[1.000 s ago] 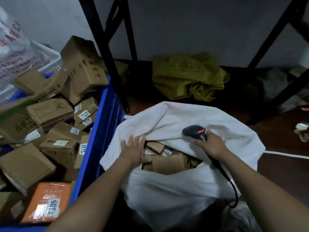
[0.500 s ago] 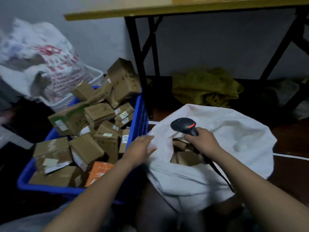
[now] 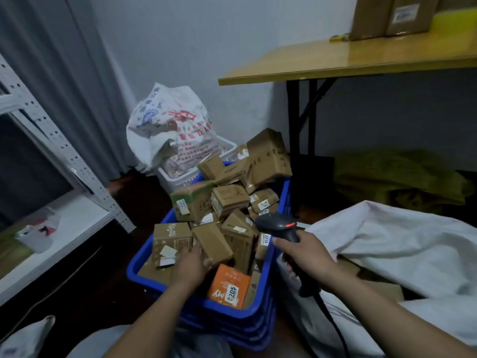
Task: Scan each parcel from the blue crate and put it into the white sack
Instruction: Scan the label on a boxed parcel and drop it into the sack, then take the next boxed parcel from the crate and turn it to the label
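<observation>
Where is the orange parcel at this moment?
In the head view, the orange parcel lies at the near end of the blue crate, just right of the left hand.

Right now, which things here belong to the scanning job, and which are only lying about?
For the job: blue crate, parcels, scanner in the right hand, white sack, left hand among the parcels.

Lying about: printed bag, white basket, olive sack, table, boxes on it, white shelf.
</observation>
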